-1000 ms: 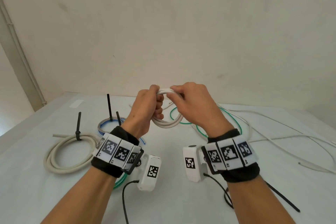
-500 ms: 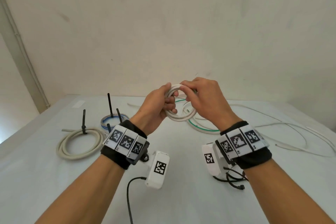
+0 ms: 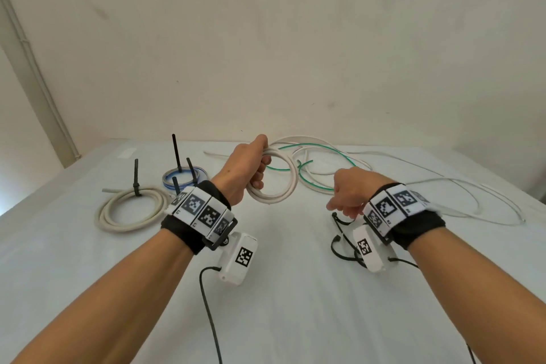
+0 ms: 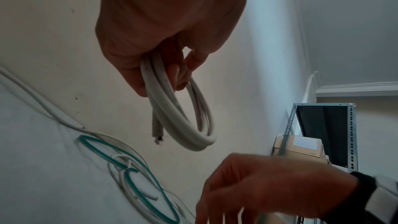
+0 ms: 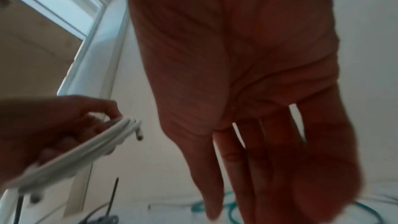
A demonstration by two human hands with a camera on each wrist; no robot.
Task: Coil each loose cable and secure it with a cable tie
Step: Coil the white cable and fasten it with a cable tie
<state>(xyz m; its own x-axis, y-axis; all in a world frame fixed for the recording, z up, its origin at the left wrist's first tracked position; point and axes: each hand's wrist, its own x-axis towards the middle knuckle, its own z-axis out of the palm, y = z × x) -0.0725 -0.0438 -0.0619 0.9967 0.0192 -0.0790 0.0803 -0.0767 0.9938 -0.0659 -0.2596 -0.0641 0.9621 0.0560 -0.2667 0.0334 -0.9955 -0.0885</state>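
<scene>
Above the table, the left hand grips the coiled white cable while the right hand, fingers relaxed and empty, hangs over loose black ties; pinching the loops tight should keep them together for tying.

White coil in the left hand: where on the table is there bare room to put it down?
Free: the bare table between the two wrists, in front of the white coil held by the left hand. Crowded: far left, the tied beige coil and blue coil; behind, the green cable tangle; by the right hand, black ties.
</scene>
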